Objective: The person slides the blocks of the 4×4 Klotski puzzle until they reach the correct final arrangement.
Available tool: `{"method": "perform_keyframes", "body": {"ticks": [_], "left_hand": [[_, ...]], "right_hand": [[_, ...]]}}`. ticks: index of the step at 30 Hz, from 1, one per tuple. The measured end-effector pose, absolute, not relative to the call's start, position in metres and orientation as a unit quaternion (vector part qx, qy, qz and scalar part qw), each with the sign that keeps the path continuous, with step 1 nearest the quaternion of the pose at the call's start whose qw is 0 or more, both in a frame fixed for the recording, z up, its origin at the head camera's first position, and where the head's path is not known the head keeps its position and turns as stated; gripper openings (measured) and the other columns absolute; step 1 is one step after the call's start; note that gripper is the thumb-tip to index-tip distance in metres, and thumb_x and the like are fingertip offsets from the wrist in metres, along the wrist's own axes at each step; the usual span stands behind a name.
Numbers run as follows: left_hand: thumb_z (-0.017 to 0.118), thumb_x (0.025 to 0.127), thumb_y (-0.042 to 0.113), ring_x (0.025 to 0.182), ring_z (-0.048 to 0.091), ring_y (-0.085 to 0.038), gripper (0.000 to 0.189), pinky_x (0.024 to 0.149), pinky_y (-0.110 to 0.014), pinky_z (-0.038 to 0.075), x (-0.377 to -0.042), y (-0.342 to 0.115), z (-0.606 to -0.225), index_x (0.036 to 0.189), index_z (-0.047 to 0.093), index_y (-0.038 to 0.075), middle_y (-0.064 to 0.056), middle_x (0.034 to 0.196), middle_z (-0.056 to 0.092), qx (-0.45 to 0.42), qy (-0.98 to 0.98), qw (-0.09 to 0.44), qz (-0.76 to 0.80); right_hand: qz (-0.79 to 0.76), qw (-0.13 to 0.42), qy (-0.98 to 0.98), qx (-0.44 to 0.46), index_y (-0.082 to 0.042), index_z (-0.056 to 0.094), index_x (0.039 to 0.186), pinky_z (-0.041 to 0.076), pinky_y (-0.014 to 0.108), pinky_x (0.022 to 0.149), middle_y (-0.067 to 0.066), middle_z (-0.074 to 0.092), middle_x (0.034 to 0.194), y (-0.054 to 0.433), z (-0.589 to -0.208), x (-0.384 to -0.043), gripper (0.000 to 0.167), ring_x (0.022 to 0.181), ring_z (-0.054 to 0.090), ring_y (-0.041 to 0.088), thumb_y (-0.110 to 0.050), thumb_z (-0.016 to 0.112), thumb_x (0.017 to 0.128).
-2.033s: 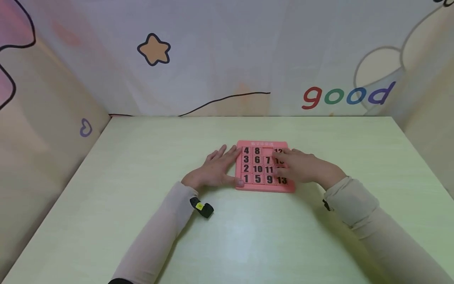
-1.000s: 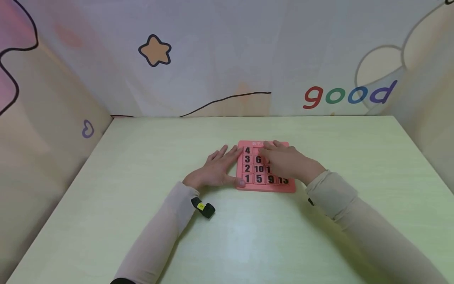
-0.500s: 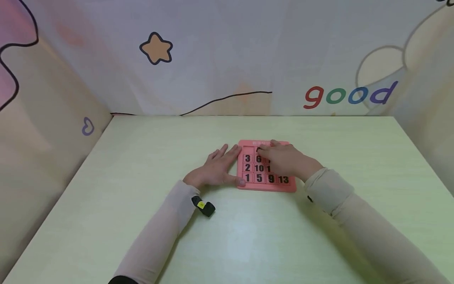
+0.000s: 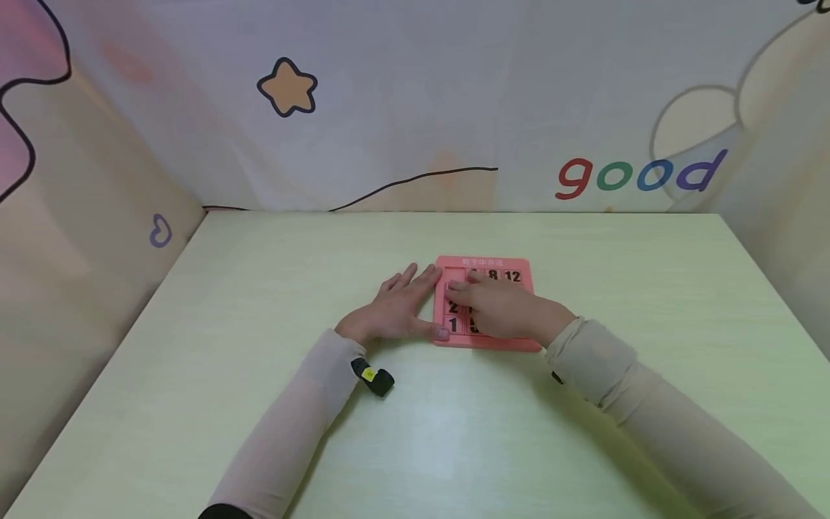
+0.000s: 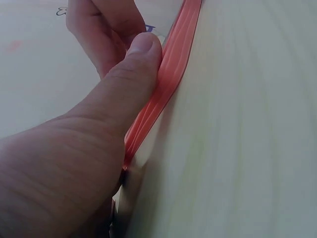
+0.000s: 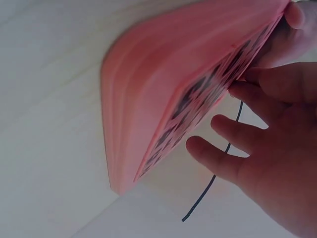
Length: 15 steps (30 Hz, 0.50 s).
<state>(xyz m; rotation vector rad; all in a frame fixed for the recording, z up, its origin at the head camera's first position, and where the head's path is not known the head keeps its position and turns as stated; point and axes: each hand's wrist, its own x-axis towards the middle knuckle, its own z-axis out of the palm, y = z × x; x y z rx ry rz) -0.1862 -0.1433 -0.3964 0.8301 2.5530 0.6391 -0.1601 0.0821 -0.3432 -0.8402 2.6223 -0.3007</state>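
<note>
A pink sliding number puzzle [image 4: 488, 262] with black numerals lies flat on the table. My left hand [image 4: 392, 310] rests with fingers spread along its left side, thumb at the near left corner. In the left wrist view the thumb [image 5: 141, 54] lies against the pink edge. My right hand [image 4: 502, 306] reaches across the tiles with extended fingers, fingertips at the left column just below the gap in the top left corner. Tiles 8 and 12 show in the top row, 1 and 2 at the left; the right hand hides most others.
The pale green table [image 4: 415, 432] runs back to a white printed wall [image 4: 402, 101] with a star and the word "good". Side walls stand at left and right. A black strap [image 4: 372, 378] sits at the left wrist.
The right hand has moved left over the puzzle, then slightly nearer the body. The top row tiles have slid right, and the gap is now in the top left corner. The left hand stays put.
</note>
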Motion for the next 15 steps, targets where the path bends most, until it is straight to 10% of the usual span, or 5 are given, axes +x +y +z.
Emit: {"method": "perform_keyframes", "body": {"ticks": [15], "left_hand": [[0.067,0.084,0.069,0.152,-0.016,-0.019,0.113,0.12,-0.036,-0.009,-0.186,-0.143,-0.395,0.164,0.003,0.02,0.004,0.169,-0.001,0.29,0.911,0.193,0.221]], "right_hand": [[-0.079,0.183,0.943,-0.268,-0.018,0.035,0.158,0.019,0.063,0.116,0.003,0.027,0.164,0.076,-0.346,-0.179,0.062,0.152,0.009,0.037,-0.003,0.047,0.1]]}}
